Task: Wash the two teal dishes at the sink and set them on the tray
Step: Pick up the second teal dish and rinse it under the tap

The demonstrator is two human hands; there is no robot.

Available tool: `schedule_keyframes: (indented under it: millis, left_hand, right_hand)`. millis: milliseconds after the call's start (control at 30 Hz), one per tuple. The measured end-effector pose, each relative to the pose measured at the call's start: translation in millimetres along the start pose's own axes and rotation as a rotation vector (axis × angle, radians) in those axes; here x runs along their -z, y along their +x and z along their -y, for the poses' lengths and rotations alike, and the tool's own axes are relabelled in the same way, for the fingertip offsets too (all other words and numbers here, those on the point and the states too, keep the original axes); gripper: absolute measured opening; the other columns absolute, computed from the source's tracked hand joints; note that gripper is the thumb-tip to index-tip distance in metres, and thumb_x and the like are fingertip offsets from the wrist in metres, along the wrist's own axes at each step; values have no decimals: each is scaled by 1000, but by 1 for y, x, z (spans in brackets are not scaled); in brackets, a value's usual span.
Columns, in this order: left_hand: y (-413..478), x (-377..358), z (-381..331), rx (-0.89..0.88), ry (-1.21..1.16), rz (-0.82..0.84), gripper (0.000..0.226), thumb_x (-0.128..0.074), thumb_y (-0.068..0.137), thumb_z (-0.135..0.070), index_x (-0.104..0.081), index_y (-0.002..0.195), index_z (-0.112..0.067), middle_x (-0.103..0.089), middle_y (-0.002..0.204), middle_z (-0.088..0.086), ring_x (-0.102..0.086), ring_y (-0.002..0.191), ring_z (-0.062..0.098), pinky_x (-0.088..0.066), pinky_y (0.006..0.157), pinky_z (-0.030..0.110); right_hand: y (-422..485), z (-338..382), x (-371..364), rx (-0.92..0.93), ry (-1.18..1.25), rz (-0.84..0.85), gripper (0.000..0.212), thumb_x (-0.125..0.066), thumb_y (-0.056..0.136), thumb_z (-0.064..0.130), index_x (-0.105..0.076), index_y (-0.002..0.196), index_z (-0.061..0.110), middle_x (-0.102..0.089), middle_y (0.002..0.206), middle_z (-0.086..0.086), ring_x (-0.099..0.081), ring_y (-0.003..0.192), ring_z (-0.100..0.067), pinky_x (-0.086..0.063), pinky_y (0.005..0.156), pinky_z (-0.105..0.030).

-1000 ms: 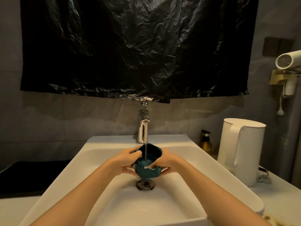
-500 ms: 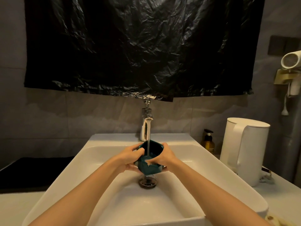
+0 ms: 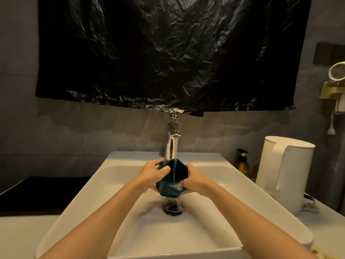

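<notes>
Gripping the teal dish (image 3: 169, 186) from 9 and 3 o'clock, left hand (image 3: 149, 176) and right hand (image 3: 196, 181) curl fingers round its rim under the faucet (image 3: 172, 144) stream, above the drain (image 3: 173, 207), well apart from the sink (image 3: 224, 159) walls.

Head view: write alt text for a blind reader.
The left hand and right hand hold a teal dish under the running tap over a white sink. A white kettle and a soap bottle stand at the right.

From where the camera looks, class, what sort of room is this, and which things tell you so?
Probably a bathroom: a white washbasin with a chrome tap, a wall-mounted hair dryer, and a pump bottle beside it.
</notes>
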State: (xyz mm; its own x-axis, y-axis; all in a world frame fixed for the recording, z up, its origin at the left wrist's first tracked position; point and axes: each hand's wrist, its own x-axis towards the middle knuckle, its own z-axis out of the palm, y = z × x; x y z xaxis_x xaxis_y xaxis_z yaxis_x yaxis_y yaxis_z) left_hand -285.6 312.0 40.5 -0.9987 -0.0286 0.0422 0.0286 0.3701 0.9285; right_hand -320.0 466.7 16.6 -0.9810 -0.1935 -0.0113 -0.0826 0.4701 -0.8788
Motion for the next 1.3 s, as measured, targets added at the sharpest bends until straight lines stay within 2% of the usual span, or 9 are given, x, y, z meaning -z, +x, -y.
schedule_keyframes:
  millis: [133, 200, 333, 533, 667, 767, 967, 1167, 1300]
  left_hand:
    - [-1, -1, 0, -7, 25, -11, 43, -56, 88, -20, -53, 130, -30, -62, 104, 4, -61, 95, 27, -59, 64, 40]
    - [1, 0, 0, -18, 58, -43, 43, -58, 86, -26, -56, 128, -32, -63, 107, 4, -59, 99, 26, -59, 73, 40]
    - [3, 5, 4, -51, 222, -135, 36, -57, 85, -33, -61, 119, -40, -62, 100, -4, -57, 97, 20, -53, 78, 30]
    - [5, 4, 4, -27, 63, -117, 27, -59, 79, -37, -70, 105, -38, -70, 99, -2, -62, 95, 21, -55, 85, 36]
    - [9, 3, 8, 33, -46, -97, 12, -71, 76, -38, -72, 87, -32, -69, 93, 0, -62, 93, 20, -55, 81, 33]
    - [7, 1, 8, 60, -158, -77, 11, -76, 75, -34, -69, 78, -27, -68, 90, 2, -61, 89, 19, -52, 69, 28]
    - [1, -7, -1, 36, -370, 12, 38, -71, 82, -25, -58, 117, -24, -61, 111, 5, -60, 99, 22, -56, 78, 35]
    - [5, -6, 6, -134, -359, -111, 40, -61, 89, -18, -55, 127, -30, -56, 123, 2, -54, 107, 21, -53, 82, 31]
    - [4, -6, 7, -122, -300, -98, 41, -60, 90, -19, -55, 129, -31, -56, 122, 1, -55, 106, 21, -54, 74, 27]
  right_hand:
    - [4, -5, -3, 189, -416, -305, 19, -52, 94, 15, -64, 107, 8, -68, 103, -12, -64, 87, -26, -55, 68, -34]
    - [2, -3, -4, 171, -419, -237, 23, -45, 98, 16, -63, 107, 5, -68, 103, -13, -64, 81, -25, -54, 62, -30]
    - [-2, 0, -9, 98, -319, 21, 29, -47, 89, -1, -53, 116, 9, -63, 109, -12, -62, 100, -28, -57, 78, -37]
    - [-8, 4, -9, 133, -246, -134, 24, -40, 100, 15, -60, 107, 5, -66, 106, -17, -70, 74, -27, -54, 47, -26]
    - [-8, 8, -6, 90, -220, 24, 43, -45, 87, -8, -47, 127, 8, -58, 121, -17, -58, 105, -28, -56, 80, -37]
    - [-12, 9, -6, 56, -132, 48, 43, -43, 93, -4, -44, 130, 18, -55, 124, -11, -56, 109, -29, -57, 64, -29]
    - [-12, 13, -8, -62, 150, -142, 19, -45, 98, 21, -55, 113, 14, -65, 109, -15, -70, 79, -35, -60, 59, -46]
    - [-17, 16, -5, -39, 405, 178, 28, -56, 93, 3, -49, 112, 24, -63, 111, -10, -67, 98, -34, -59, 69, -45]
    - [-11, 9, -7, -5, 201, -121, 11, -53, 95, 11, -61, 103, 13, -67, 106, -14, -68, 86, -33, -60, 60, -36]
